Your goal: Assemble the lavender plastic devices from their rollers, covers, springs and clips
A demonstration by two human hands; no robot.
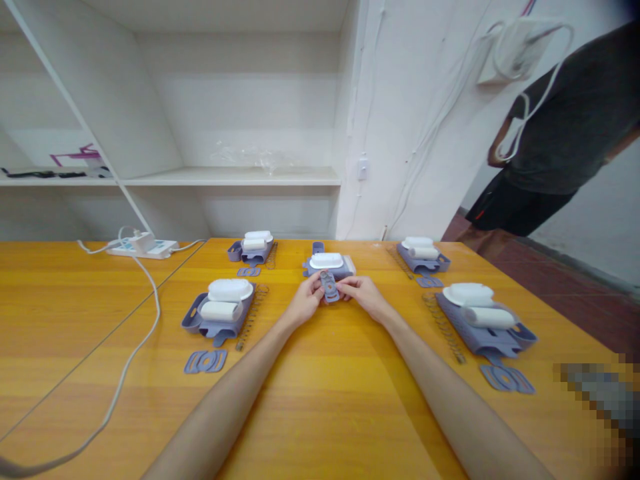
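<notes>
Between my hands is a flat grey-purple plastic plate [331,288] with a ring and slots in it, raised off the table. My left hand [305,301] pinches its left side, and my right hand [366,297] grips the right edge with closed fingers. Something small and brownish, perhaps a coiled spring, shows at the plate's top; I cannot make it out fully. Just beyond my hands lies a grey-purple plastic housing with a white oval piece [327,261] on top. Similar flat plates lie at the left [205,361] and at the right [507,378].
Similar sets of parts with white rolls [220,311] and metal coil springs [444,327] flank my arms. A power strip [143,247] with a white cable [131,360] occupies the left. White shelves [235,177] stand behind the table. A person [575,127] stands at the right.
</notes>
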